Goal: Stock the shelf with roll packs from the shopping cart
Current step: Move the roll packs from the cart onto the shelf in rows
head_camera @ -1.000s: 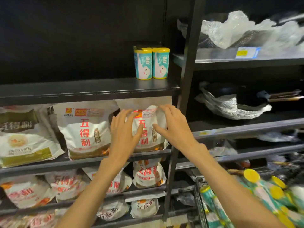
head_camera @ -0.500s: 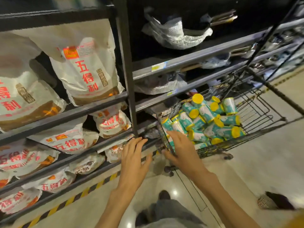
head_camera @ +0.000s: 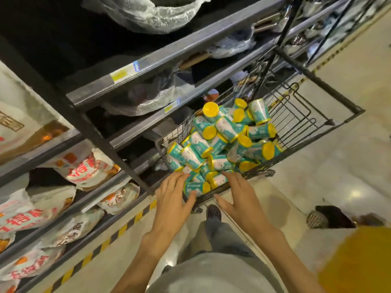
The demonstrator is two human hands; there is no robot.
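Both hands over the near end of the cart (head_camera: 300, 115), fingers spread, gripping nothing. Left hand (head_camera: 172, 199) & right hand (head_camera: 239, 197) flank one roll pack (head_camera: 195, 187) at the pile's edge, fingertips touching packs. Rest of the roll packs heaped in the cart, beside the shelf (head_camera: 148, 66).
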